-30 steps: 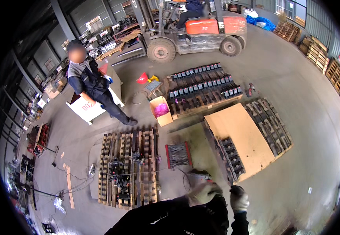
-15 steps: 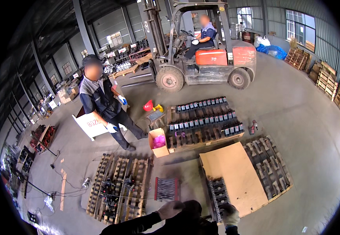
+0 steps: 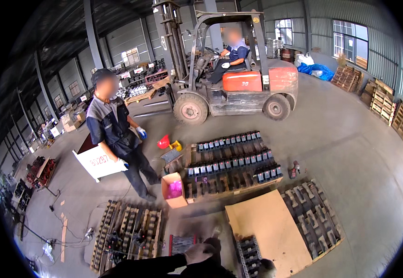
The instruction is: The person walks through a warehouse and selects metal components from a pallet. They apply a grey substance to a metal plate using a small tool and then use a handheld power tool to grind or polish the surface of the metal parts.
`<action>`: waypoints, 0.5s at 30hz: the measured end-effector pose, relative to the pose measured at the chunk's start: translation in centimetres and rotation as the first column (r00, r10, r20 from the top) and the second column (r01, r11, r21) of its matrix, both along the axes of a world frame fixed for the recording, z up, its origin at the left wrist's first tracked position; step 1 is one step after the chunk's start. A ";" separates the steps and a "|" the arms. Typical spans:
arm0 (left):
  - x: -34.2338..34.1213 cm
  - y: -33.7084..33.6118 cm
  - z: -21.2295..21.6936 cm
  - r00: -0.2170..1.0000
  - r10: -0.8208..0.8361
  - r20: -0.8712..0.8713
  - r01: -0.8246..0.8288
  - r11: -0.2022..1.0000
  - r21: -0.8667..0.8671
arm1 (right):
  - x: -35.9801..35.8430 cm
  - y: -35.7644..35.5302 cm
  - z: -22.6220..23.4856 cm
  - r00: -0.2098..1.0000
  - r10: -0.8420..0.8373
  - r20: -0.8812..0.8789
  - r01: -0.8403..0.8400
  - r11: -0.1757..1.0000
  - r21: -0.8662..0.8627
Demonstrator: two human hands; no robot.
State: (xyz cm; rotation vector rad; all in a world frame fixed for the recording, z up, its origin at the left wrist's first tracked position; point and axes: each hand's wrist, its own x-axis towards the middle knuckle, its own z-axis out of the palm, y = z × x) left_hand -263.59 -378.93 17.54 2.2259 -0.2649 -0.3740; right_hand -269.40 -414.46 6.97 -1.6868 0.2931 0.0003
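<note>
My left hand, in a pale work glove, rests against my dark-clothed leg near the lower edge. Its fingers lie along the leg and nothing shows in them. My right hand is a dark gloved shape at the lower edge, beside a row of black metal parts. Shadow and the picture's edge hide its fingers, so a grip cannot be made out. These parts stand at the near left corner of a brown cardboard sheet laid over a pallet. Left of my leg lies a dark slatted piece with red edges.
Ahead is a pallet of black parts, with an open carton holding pink material. A power tool stands on the floor. Another loaded pallet is at left. A co-worker stands beyond; a person sits in a forklift.
My view has tilted up and shifted slightly right, so the near things appear lower and further left. My right hand now shows less, at the lower edge. The standing co-worker's arm hangs nearer the white panel.
</note>
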 end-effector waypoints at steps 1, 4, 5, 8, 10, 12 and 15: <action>2.3 0.1 -0.7 0.998 -0.061 0.014 0.061 0.998 0.003 | 0.7 0.0 -0.7 0.997 -0.065 -0.049 0.065 0.998 0.000; 8.3 1.1 -1.1 0.985 -0.098 -0.144 0.092 0.995 -0.049 | 4.4 2.4 8.6 0.900 -0.144 -0.412 0.171 0.985 0.031; 10.2 1.7 -2.7 0.980 -0.176 -0.088 0.172 0.984 -0.046 | 5.8 3.3 8.3 0.906 -0.213 -0.366 0.219 0.975 -0.027; 16.7 2.6 -2.4 0.944 -0.306 -0.122 0.305 0.952 -0.030 | 10.4 6.4 5.6 0.902 -0.298 -0.312 0.271 0.954 -0.127; 20.8 3.7 -0.3 0.926 -0.375 -0.031 0.377 0.925 0.042 | 13.7 8.9 4.3 0.903 -0.306 -0.301 0.261 0.948 -0.180; 22.4 5.0 -1.3 0.986 -0.153 0.068 0.137 0.969 0.205 | 17.4 11.1 3.5 0.916 -0.271 -0.295 0.214 0.953 -0.212; 28.7 8.2 -2.8 0.959 -0.279 -0.046 0.280 0.960 0.010 | 20.4 12.7 3.5 0.921 -0.266 -0.286 0.188 0.943 -0.273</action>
